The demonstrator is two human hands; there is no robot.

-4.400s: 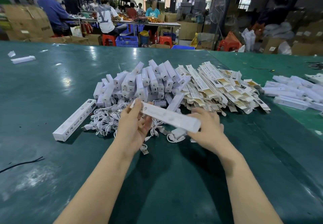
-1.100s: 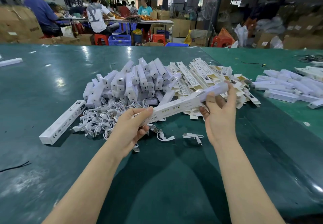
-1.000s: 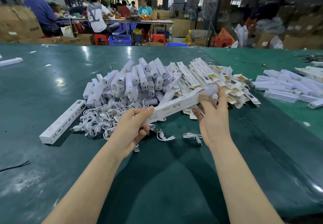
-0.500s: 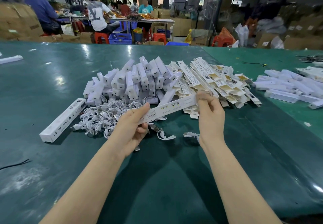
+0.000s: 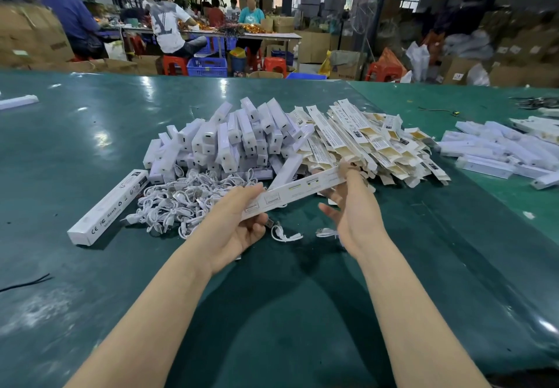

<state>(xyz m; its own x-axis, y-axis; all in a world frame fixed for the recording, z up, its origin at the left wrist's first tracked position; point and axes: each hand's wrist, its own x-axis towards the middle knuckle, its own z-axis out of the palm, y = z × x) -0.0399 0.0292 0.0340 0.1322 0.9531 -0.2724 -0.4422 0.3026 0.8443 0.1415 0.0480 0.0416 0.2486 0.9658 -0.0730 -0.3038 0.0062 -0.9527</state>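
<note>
Two bare hands held one long, narrow white cardboard box (image 5: 295,189) in the head view, raised above the dark green table (image 5: 90,266) and slanting up from near left to far right. The left hand (image 5: 239,227) gripped the box's near end, thumb along the top face and fingers curled underneath. The right hand (image 5: 355,215) was mostly open: its fingers (image 5: 344,169) were nearly straight with their tips against the box's far end, and its thumb was spread wide, clear of the cardboard (whether those tips pinched a flap could not be made out).

Just behind the box lay a pile of small white rectangular plastic units (image 5: 236,142), with a heap of flat, unfolded white-and-tan cartons (image 5: 363,142) touching it on the right. A tangle of short white cables (image 5: 184,203) sat just left of the left hand, and one loose white cable (image 5: 282,233) lay on the table between the wrists. A closed long white printed box (image 5: 109,206) rested beside the tangle, to its left. Well apart on the right lay a group of closed white boxes (image 5: 499,151).
</note>
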